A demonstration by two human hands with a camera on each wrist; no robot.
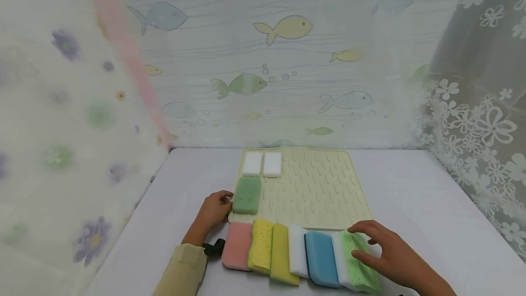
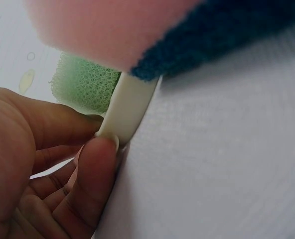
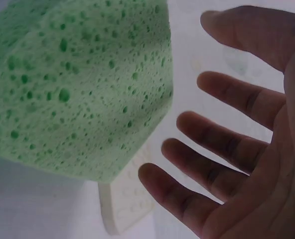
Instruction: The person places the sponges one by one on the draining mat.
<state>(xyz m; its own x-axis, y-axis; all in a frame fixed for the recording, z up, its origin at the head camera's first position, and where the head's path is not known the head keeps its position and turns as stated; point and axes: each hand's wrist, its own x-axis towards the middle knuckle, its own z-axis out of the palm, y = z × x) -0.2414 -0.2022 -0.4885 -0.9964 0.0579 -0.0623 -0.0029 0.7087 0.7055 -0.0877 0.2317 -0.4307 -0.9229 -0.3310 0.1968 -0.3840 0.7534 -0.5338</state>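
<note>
My left hand (image 1: 215, 208) is at the left edge of a cream ridged mat (image 1: 312, 186). In the left wrist view, thumb and fingers pinch the mat's rim (image 2: 129, 107). Beside that hand, a green sponge (image 1: 247, 195) lies on the mat, below two white sponges (image 1: 252, 164) (image 1: 272, 165). My right hand (image 1: 386, 252) hovers with spread fingers by a light green sponge (image 1: 361, 264), the rightmost of a row. In the right wrist view, a gap shows between the fingers and this porous sponge (image 3: 87, 94); the hand holds nothing.
Along the mat's near edge, the row has pink (image 1: 237, 245), yellow (image 1: 260, 245), olive-yellow (image 1: 283, 252), white (image 1: 298, 250) and blue (image 1: 323, 258) sponges. Another white piece (image 1: 341, 259) sits beside the light green one. Fish-patterned fabric (image 1: 246, 118) hangs behind the white table (image 1: 398, 186).
</note>
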